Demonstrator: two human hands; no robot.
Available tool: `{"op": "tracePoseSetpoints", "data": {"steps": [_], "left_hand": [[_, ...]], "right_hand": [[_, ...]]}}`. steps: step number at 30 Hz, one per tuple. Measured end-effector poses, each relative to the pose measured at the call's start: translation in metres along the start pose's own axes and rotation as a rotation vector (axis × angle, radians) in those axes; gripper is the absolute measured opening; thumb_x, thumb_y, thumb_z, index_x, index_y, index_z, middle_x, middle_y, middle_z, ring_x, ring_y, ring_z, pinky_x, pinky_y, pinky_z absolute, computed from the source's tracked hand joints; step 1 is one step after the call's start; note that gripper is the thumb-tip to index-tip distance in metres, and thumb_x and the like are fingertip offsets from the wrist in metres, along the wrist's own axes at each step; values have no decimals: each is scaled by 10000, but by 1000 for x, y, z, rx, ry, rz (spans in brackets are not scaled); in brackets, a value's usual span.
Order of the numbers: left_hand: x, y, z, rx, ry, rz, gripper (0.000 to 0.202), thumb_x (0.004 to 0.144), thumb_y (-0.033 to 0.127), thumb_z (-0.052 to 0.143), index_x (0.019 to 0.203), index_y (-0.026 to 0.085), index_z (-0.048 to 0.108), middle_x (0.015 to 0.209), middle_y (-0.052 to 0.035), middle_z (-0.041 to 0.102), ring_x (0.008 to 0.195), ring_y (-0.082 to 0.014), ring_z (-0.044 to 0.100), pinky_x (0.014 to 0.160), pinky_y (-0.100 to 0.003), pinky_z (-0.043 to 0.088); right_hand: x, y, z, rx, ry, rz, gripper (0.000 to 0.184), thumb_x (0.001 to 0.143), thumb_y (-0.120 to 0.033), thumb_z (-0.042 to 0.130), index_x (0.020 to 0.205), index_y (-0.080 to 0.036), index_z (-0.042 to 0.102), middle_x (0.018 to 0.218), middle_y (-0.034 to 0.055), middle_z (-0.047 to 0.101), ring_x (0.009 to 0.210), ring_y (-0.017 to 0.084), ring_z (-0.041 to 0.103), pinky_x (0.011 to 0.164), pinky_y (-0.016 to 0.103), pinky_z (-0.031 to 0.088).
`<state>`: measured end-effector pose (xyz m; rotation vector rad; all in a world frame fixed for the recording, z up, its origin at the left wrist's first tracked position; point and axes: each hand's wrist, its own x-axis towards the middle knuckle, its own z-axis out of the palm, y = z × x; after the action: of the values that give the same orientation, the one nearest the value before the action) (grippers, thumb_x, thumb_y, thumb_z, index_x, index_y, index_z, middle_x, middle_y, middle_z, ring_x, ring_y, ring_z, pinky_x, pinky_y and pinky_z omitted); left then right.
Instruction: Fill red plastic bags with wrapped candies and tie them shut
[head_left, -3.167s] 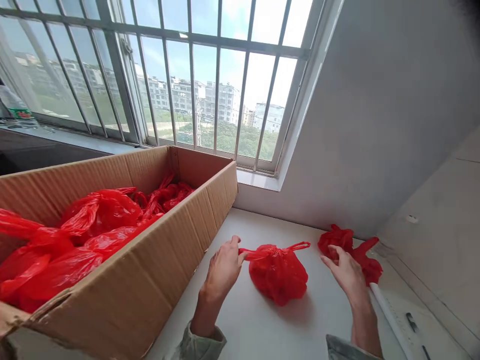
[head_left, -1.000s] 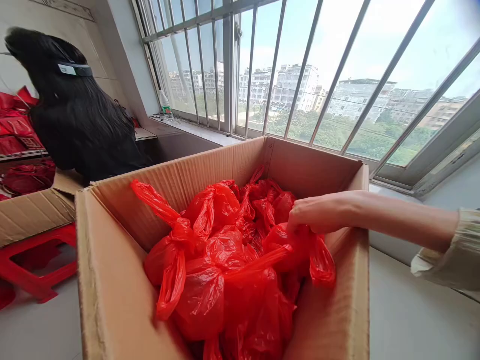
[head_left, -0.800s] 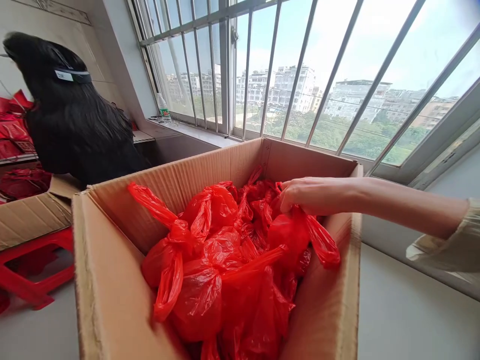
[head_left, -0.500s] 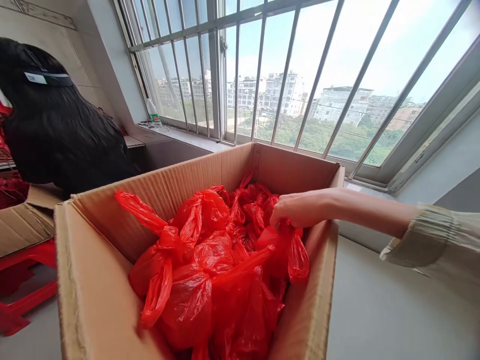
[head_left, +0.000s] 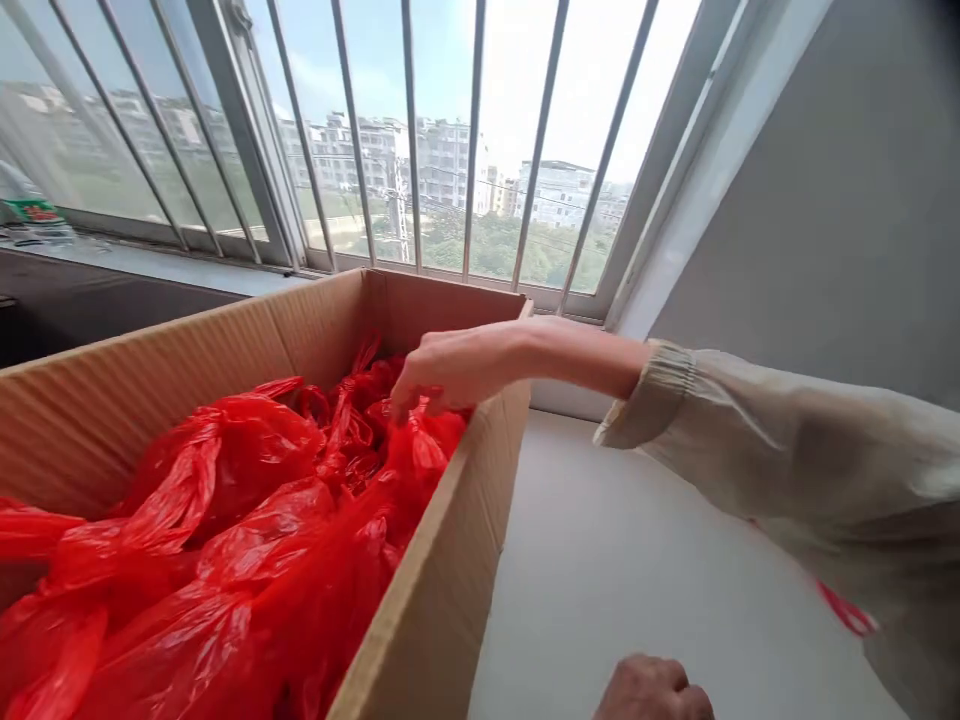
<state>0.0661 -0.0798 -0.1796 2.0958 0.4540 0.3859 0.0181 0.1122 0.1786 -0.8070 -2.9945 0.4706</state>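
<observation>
My right hand (head_left: 450,370) reaches from the right over the near side of a cardboard box (head_left: 427,560). Its fingers are bent and apart, just above a red plastic bag (head_left: 427,440) in the far right corner. Red plastic shows between the fingers, and whether they still touch it is hard to see. Several knotted red bags (head_left: 255,540) fill the box; their contents are hidden. At the bottom edge, my left hand (head_left: 652,690) shows only its curled knuckles over the white tabletop (head_left: 585,560). What it holds, if anything, is out of sight.
A barred window (head_left: 442,150) stands behind the box, with a plastic bottle (head_left: 34,215) on its sill at the far left. The grey wall (head_left: 810,220) rises on the right. A small red item (head_left: 844,608) shows by my right sleeve.
The view has swung right, and the other person is out of frame. My right hand's fingers have loosened from the red bag. My left hand has come into view at the bottom.
</observation>
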Motion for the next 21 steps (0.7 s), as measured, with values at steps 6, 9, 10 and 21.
{"op": "tracePoseSetpoints", "data": {"steps": [6,9,10,21], "left_hand": [[5,4,-12,140,-55,78,231,822,5,460,885,178,598,925,-102,651,839,-245,608,749,-373,456],[4,11,-20,256,-49,76,251,882,24,398,904,185,588,928,-69,650,798,-207,599,710,-313,425],[4,13,-21,278,-55,69,252,894,29,386,902,184,584,926,-63,649,794,-200,599,707,-303,419],[6,21,-27,353,-4,50,286,923,63,316,881,194,567,888,-39,651,697,-156,575,627,-248,382]], "right_hand": [[-177,11,-51,10,407,426,440,933,-198,308,1206,14,580,1026,-46,666,1014,59,609,835,272,412],[-298,41,-18,102,533,850,315,874,-234,580,1150,-129,692,983,2,719,955,92,641,836,243,457],[-334,53,2,145,567,1037,296,890,-208,565,1144,-136,698,985,17,716,944,95,642,833,245,457],[-420,152,212,121,836,1566,294,938,-355,614,1172,-178,613,1189,77,624,1033,210,625,883,410,537]]}}
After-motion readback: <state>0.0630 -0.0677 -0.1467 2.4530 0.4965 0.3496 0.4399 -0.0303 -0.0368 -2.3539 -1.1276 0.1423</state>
